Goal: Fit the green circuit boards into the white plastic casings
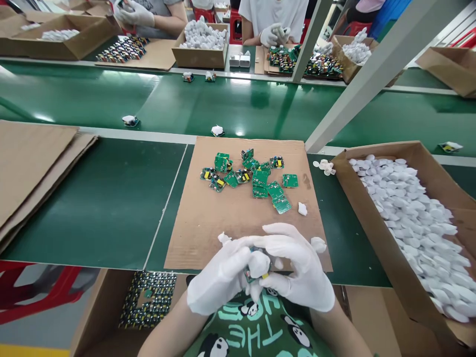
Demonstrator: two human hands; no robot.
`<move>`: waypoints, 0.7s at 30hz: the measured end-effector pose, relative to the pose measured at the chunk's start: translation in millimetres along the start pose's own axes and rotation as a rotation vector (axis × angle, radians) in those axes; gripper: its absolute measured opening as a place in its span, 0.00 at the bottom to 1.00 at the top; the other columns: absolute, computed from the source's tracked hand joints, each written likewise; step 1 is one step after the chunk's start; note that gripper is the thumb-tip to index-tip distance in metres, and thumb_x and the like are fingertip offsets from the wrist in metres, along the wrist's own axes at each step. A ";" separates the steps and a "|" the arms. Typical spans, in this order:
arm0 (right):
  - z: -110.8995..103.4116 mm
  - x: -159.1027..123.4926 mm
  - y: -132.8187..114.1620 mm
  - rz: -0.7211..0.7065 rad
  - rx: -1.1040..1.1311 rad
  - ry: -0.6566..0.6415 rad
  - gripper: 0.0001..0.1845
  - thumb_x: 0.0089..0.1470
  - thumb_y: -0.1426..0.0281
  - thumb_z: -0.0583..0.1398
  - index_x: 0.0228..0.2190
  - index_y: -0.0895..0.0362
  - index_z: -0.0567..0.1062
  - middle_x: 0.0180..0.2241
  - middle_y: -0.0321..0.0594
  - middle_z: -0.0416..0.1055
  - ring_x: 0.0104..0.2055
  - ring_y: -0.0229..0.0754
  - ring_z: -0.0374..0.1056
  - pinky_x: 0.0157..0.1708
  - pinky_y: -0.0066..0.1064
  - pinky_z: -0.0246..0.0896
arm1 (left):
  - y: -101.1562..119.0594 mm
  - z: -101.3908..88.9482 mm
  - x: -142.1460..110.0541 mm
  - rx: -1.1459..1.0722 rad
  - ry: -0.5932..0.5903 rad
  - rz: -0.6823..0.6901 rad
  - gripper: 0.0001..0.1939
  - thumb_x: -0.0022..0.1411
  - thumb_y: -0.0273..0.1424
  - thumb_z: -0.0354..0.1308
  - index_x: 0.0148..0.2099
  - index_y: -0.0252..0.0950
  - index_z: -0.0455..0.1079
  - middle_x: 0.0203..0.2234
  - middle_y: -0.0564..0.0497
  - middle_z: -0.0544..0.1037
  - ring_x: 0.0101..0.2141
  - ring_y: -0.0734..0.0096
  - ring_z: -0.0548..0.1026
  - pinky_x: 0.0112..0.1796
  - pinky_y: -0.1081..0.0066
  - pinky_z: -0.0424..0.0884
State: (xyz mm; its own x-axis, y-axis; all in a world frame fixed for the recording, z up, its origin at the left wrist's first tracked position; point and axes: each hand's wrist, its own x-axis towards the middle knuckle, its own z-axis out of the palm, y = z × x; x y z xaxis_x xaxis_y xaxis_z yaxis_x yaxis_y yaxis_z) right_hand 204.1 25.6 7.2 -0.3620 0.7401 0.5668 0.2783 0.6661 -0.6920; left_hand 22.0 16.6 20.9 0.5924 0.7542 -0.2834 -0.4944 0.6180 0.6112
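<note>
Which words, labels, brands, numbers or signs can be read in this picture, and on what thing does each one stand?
"THE", as far as I can make out: pale letters on the green shirt, upside down in this view.
Other letters on the same shirt: partly hidden or cut off, not surely readable.
Circuit boards: any markings are too small to read.
No other label, brand, number or sign is readable.

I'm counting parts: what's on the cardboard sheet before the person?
Circuit boards and white pieces lie on the cardboard sheet; anything behind the left hand and right hand is covered.
</note>
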 end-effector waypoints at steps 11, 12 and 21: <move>6.7 -0.2 5.6 -0.141 0.047 0.000 0.18 0.66 0.57 0.57 0.55 0.47 0.65 0.44 0.44 0.77 0.46 0.48 0.78 0.46 0.45 0.76 | -5.6 2.6 1.1 0.029 -0.048 -0.020 0.22 0.65 0.50 0.57 0.34 0.34 0.69 0.23 0.53 0.70 0.16 0.78 0.68 0.15 0.79 0.64; 6.0 -0.7 5.1 -0.155 0.013 -0.008 0.18 0.65 0.59 0.58 0.54 0.46 0.65 0.43 0.44 0.77 0.45 0.47 0.78 0.45 0.44 0.76 | -5.9 2.7 1.1 0.029 -0.066 -0.021 0.24 0.64 0.52 0.57 0.35 0.34 0.69 0.23 0.52 0.70 0.17 0.78 0.68 0.14 0.80 0.63; 5.6 4.4 -2.4 -0.055 0.053 -0.005 0.22 0.58 0.61 0.66 0.48 0.44 0.62 0.40 0.38 0.81 0.37 0.43 0.80 0.40 0.37 0.77 | -13.8 5.7 2.3 0.122 -0.073 0.018 0.22 0.66 0.46 0.56 0.31 0.32 0.72 0.21 0.50 0.72 0.14 0.84 0.60 0.13 0.81 0.54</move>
State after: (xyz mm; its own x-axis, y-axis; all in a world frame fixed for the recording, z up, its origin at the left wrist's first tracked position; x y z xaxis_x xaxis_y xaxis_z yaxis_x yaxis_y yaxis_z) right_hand 196.9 26.8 8.8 -0.3802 0.7019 0.6023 0.2099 0.6997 -0.6829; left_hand 33.8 8.5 16.0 0.6312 0.7438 -0.2199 -0.4270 0.5698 0.7021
